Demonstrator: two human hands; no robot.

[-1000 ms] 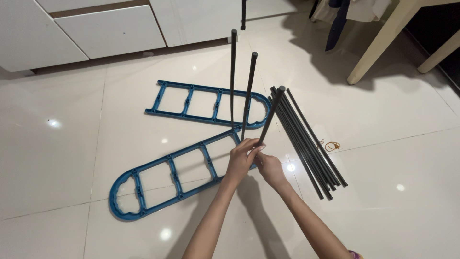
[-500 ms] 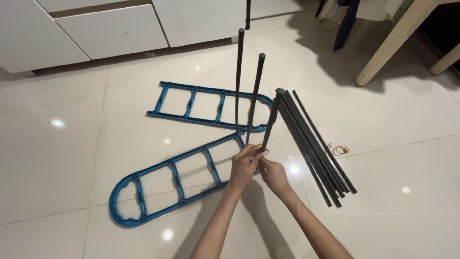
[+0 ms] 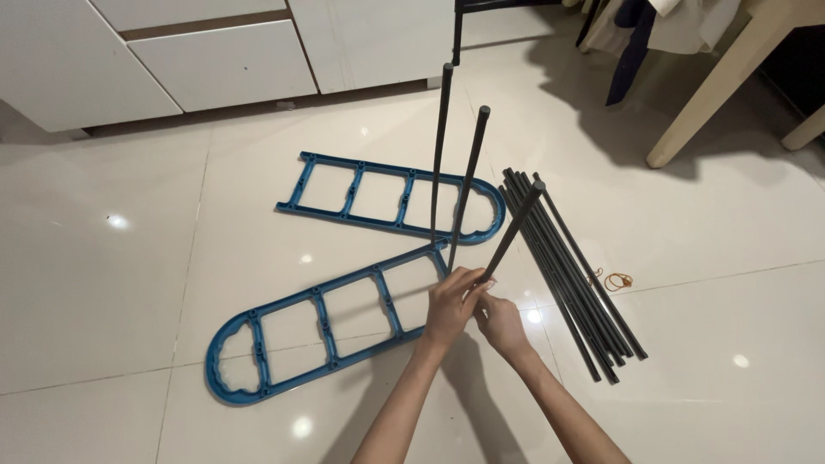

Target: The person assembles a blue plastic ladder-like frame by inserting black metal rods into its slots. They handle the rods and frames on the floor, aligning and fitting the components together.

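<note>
Two blue plastic ladder-shaped frames lie flat on the glossy white tile floor (image 3: 129,283): the far frame (image 3: 387,196) nearer the white cabinets (image 3: 215,60), the near frame (image 3: 331,322) angled toward the person. To the right, a bundle of dark rods (image 3: 571,271) lies loose on the tiles, with a small rubber band (image 3: 617,281) just beside it and a pale table leg (image 3: 713,86) farther right. Two standing rods (image 3: 460,172) rise upright from the right end of the near frame.

Both hands meet at that same end. The left hand (image 3: 451,305) is closed around the lower part of a third rod (image 3: 513,232), which tilts up and to the right; the right hand (image 3: 500,325) is curled at the rod's foot, though whether it truly grips is hidden by the left.

By my judgement, the step in hand is seating this rod in the frame's end. It calls for bringing the rod upright over its socket and pressing straight down.
</note>
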